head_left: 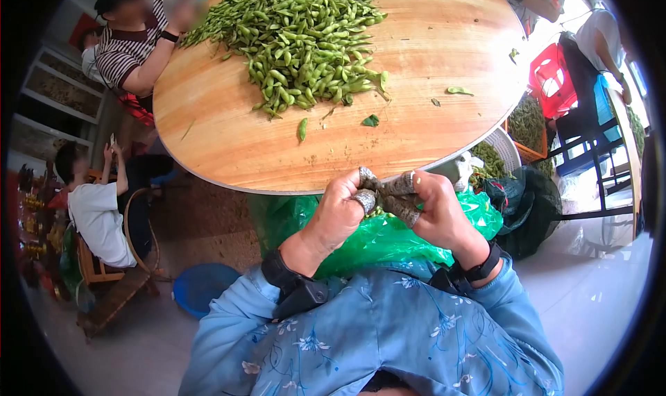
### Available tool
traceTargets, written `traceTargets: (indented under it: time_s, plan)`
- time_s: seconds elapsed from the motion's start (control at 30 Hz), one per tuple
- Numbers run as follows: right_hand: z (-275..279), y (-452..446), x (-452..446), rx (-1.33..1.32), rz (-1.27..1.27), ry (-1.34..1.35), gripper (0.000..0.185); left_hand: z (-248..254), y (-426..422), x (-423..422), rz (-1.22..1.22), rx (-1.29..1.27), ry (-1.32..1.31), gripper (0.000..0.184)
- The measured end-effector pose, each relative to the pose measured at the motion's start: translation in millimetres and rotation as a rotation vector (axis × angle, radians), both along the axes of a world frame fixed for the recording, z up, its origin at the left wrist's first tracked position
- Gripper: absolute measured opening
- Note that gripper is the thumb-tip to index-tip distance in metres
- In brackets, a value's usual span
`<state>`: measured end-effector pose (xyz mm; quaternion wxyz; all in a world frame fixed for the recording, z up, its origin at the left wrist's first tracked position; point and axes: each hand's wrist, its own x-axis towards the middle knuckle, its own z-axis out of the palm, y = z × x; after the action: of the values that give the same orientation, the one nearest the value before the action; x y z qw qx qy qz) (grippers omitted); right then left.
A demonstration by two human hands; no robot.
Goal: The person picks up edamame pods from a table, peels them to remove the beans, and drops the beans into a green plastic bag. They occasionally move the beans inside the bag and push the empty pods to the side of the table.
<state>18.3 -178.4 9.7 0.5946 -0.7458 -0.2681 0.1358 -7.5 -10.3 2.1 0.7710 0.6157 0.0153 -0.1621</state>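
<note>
My left hand point(340, 208) and my right hand point(433, 205) meet just off the near edge of the round wooden table point(229, 146). Grey wraps cover several fingertips, and the fingers of both are pinched together. Whatever lies between them is hidden. Below the hands, a green plastic bag point(409, 240) lies over my lap, with some small green beans point(378, 212) in it. A large pile of green pods point(305, 42) covers the far part of the table. One single pod point(302, 129) and a dark green leaf point(371, 120) lie nearer to me.
A blue basin point(205, 288) stands on the floor at left, near a seated person in white point(104, 215). Another person in stripes point(139, 56) sits at the table's left. At right are a red stool point(553, 80), an orange crate point(528, 146) and a black chair point(590, 153).
</note>
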Motion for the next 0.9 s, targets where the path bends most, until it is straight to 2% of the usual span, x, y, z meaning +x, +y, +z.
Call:
traceTargets:
  time_s: [0.07, 0.13, 0.27, 0.33, 0.4, 0.63, 0.9]
  plan:
    - [0, -4, -1, -0.034, 0.006, -0.040, 0.016, -3, 0, 1, -0.007, -0.029, 0.024, 0.007]
    - [0, -7, -4, 0.065, -0.035, 0.037, 0.018, -9, 2, 0, -0.062, -0.155, 0.149, 0.006]
    - [-1, -11, -3, 0.086, -0.075, 0.111, 0.016, -4, -1, -1, -0.046, -0.204, 0.175, 0.007]
    - [1, -8, -3, 0.203, -0.086, 0.313, 0.016, 0, -1, 0, -0.007, -0.157, 0.047, 0.010]
    - [5, -4, -3, 0.230, -0.108, 0.270, 0.022, 12, 1, 1, 0.004, -0.126, 0.075, 0.012]
    - [9, 8, 2, 0.277, -0.076, 0.194, 0.013, 27, 5, 2, 0.092, 0.126, -0.055, 0.013]
    - [11, 8, -9, 0.290, -0.099, 0.042, 0.010, 25, -1, -3, -0.009, 0.084, -0.092, 0.015]
